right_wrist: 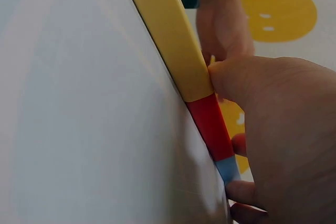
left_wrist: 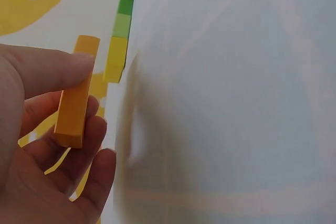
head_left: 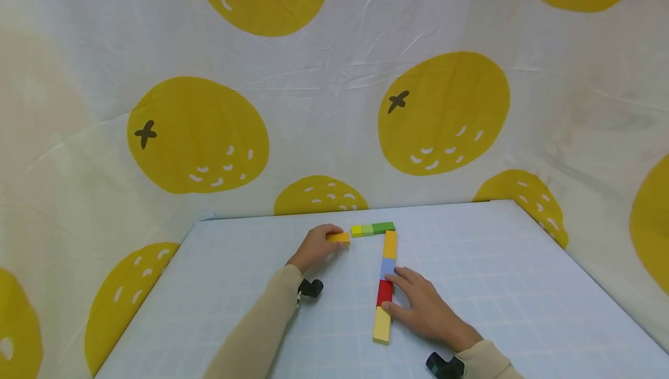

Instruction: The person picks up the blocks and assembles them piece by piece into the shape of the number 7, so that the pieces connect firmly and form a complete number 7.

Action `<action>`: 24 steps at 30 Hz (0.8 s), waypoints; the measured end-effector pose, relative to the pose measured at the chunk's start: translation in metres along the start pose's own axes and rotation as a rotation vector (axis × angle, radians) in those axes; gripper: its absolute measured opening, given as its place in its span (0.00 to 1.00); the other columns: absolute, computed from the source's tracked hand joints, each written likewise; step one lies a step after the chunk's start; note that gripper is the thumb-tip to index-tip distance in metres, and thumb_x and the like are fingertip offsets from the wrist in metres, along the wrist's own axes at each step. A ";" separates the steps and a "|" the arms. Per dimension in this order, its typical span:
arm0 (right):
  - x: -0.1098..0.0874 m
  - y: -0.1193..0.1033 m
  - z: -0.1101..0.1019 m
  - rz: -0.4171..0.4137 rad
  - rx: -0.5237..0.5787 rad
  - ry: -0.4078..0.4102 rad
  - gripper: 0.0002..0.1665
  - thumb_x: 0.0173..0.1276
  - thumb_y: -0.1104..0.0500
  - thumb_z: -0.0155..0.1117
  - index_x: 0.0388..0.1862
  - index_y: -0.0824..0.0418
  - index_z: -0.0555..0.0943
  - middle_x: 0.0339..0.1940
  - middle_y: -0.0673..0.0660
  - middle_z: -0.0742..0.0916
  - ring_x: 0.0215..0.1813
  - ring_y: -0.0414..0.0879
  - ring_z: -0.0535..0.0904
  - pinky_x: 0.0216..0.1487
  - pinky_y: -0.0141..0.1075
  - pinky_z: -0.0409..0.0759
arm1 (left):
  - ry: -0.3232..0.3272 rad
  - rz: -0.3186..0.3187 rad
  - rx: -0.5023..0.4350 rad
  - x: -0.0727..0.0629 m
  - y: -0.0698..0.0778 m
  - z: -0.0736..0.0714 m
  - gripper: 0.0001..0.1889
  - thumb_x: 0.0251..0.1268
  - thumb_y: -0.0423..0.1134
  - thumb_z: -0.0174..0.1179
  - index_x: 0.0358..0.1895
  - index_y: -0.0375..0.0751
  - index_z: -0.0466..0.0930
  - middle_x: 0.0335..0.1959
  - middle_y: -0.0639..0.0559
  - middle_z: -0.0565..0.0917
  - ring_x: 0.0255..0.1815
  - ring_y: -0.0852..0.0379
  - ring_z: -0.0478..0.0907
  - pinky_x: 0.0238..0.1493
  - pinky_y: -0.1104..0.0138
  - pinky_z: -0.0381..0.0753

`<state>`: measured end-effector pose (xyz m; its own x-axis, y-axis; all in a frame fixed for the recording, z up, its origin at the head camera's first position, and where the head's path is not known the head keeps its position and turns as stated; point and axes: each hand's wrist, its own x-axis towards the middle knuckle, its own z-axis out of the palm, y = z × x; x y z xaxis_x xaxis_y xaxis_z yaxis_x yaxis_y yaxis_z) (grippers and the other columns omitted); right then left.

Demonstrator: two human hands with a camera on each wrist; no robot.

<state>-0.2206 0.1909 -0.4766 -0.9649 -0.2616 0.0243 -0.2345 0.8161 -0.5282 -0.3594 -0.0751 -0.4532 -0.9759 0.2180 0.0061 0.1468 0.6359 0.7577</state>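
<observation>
My left hand (head_left: 315, 246) pinches an orange block (left_wrist: 73, 103) between thumb and fingers, just left of a short row at the back of the table. That row joins a yellow block (head_left: 356, 231), a light green block (head_left: 367, 230) and a green block (head_left: 384, 227). From its right end a longer line runs toward me: an orange block (head_left: 390, 244), a blue block (head_left: 387, 268), a red block (head_left: 384, 292) and a pale yellow block (head_left: 382, 325). Along this line's right side, my right hand (head_left: 425, 306) rests its thumb near the red and pale yellow joint, fingertips by the blue block.
The blocks lie on a table (head_left: 496, 286) under a pale checked cloth. Behind it hangs a white curtain (head_left: 324, 106) printed with large yellow fruit. A black wrist device (head_left: 312, 288) sits on the left arm, another (head_left: 445, 365) on the right.
</observation>
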 end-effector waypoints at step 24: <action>0.000 -0.003 0.000 -0.003 0.012 -0.006 0.41 0.63 0.31 0.66 0.71 0.48 0.74 0.74 0.55 0.70 0.74 0.57 0.63 0.66 0.63 0.67 | 0.051 -0.033 0.038 0.022 -0.004 0.005 0.15 0.66 0.37 0.66 0.55 0.44 0.84 0.56 0.51 0.82 0.59 0.50 0.74 0.65 0.55 0.72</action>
<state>-0.2196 0.1884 -0.4749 -0.9634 -0.2672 0.0212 -0.2362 0.8087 -0.5387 -0.3809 -0.0691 -0.4590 -0.9871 0.1590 0.0161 0.1199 0.6701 0.7325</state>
